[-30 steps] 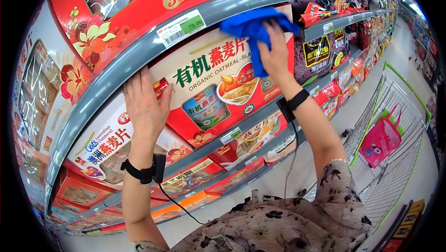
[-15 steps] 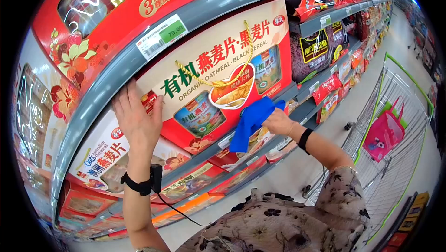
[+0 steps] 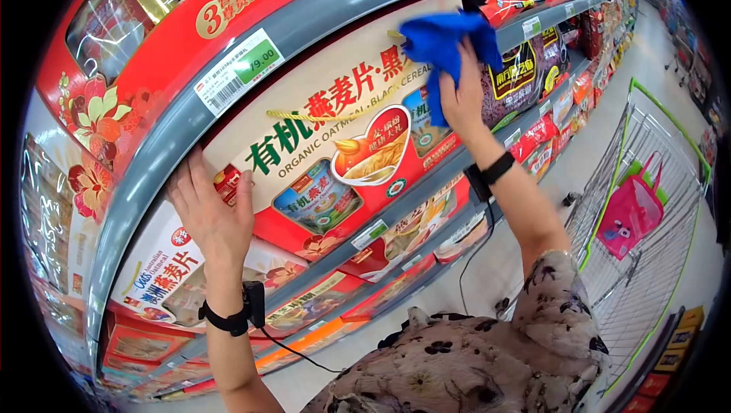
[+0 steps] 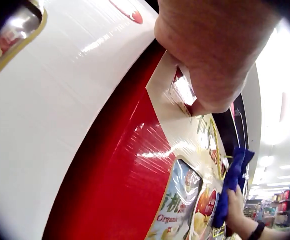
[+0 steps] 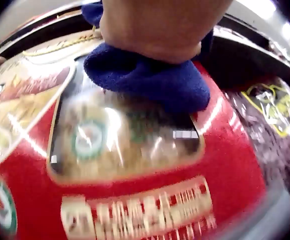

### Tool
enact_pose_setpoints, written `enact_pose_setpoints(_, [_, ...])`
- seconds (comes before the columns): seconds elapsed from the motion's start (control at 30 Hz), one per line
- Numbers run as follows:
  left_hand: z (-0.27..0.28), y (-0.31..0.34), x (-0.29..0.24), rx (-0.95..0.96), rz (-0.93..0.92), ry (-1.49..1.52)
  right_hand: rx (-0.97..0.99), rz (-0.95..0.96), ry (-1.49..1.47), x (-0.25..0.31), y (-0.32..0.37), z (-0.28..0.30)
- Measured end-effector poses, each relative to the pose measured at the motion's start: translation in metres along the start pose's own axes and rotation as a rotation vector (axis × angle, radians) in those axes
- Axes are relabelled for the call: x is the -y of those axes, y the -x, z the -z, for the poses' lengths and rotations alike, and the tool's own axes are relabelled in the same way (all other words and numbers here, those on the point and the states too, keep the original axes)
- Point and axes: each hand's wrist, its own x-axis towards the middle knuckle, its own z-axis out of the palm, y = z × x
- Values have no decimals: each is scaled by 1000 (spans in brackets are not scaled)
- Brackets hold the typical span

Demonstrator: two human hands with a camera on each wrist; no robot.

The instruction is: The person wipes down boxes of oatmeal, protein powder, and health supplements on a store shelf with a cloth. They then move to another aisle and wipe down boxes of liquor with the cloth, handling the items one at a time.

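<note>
A large red and cream organic oatmeal gift box (image 3: 354, 127) stands on the shelf, with a gold cord handle (image 3: 304, 117) and clear windows on its front. My right hand (image 3: 463, 105) holds a bunched blue cloth (image 3: 438, 41) against the box's upper right part. In the right wrist view the cloth (image 5: 145, 80) lies over the top of a window (image 5: 125, 135). My left hand (image 3: 213, 211) rests flat at the box's left end, thumb apart from the fingers. Its fingertips reach close under the grey shelf edge (image 3: 152, 135).
A white oatmeal box (image 3: 179, 261) stands left of the red one. Purple bags (image 3: 518, 78) fill the shelf to the right. A price tag (image 3: 240, 70) is fixed to the shelf edge above. Behind on the right stands a shopping cart (image 3: 632, 283) carrying a pink bag (image 3: 630, 219).
My right hand swung the cloth down to the box's lower edge, then back up to its upper right. The view has shifted slightly, while my left hand stays on the box's left end.
</note>
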Motion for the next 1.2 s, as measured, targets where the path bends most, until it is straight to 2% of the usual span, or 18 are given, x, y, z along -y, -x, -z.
enact_pose_setpoints(0.07, [0,1,-2,3,14,16,-4,-164,60,-18,56,2])
enact_pose_setpoints(0.13, [-1,0,-4,-25,4,-9,87,-415,37,-18,92,13])
enact_pose_setpoints(0.17, [-3,0,-4,-22,25,5,160,-444,191,-39,124,12])
enact_pose_setpoints(0.23, [-4,2,-4,-16,40,17,229,-475,354,-36,138,20])
enact_pose_setpoints(0.3, [-5,2,-5,-13,57,22,207,-757,140,-27,139,29])
enact_pose_setpoints(0.33, [-6,1,-6,-15,57,29,204,-755,147,-26,140,30])
enact_pose_setpoints(0.4, [-6,2,-7,-29,57,23,205,-616,285,-22,147,29])
enact_pose_setpoints(0.47, [-6,1,-7,-45,54,15,210,-627,232,-6,156,30])
enact_pose_setpoints(0.53, [-7,1,-8,-57,57,1,282,-313,305,22,163,36])
enact_pose_setpoints(0.57, [-8,1,-8,-61,58,11,290,-306,300,35,165,37])
enact_pose_setpoints(0.67, [-7,1,-10,-57,62,20,442,-302,79,76,172,40])
enact_pose_setpoints(0.8, [-12,5,-6,-18,95,38,648,-148,-75,134,171,35])
enact_pose_setpoints(0.93, [-8,8,-1,-92,20,152,897,-27,-329,195,188,6])
enact_pose_setpoints(1.0, [9,24,1,-7,-24,319,991,52,-696,235,185,-10])
enact_pose_setpoints(1.03, [18,38,4,23,-65,320,994,76,-707,249,191,-12])
enact_pose_setpoints(1.1, [44,71,19,77,-133,314,1434,-711,-994,275,206,-17])
enact_pose_setpoints(1.13, [58,90,36,97,-114,273,1433,-693,-995,290,192,-22])
enact_pose_setpoints(1.2, [76,132,83,-15,26,225,933,-912,-921,310,158,-27])
